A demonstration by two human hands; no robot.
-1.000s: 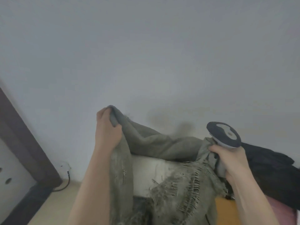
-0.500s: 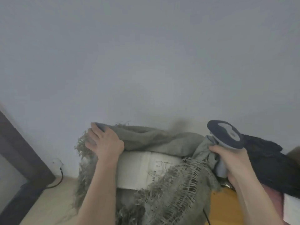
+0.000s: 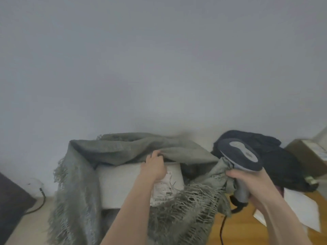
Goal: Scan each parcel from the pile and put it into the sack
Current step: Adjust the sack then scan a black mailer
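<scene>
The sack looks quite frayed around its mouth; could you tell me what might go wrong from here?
The sack's torn, open-weave edge could snag the white parcel or rip further where the left hand grips it. The right hand pinches sack cloth together with the scanner, so either might slip.

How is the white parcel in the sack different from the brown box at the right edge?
The white parcel lies inside the grey sack, touched by the left hand; the brown box stands outside, untouched. The parcel is near and central; the box is partly cut off. Both carry labels.
</scene>
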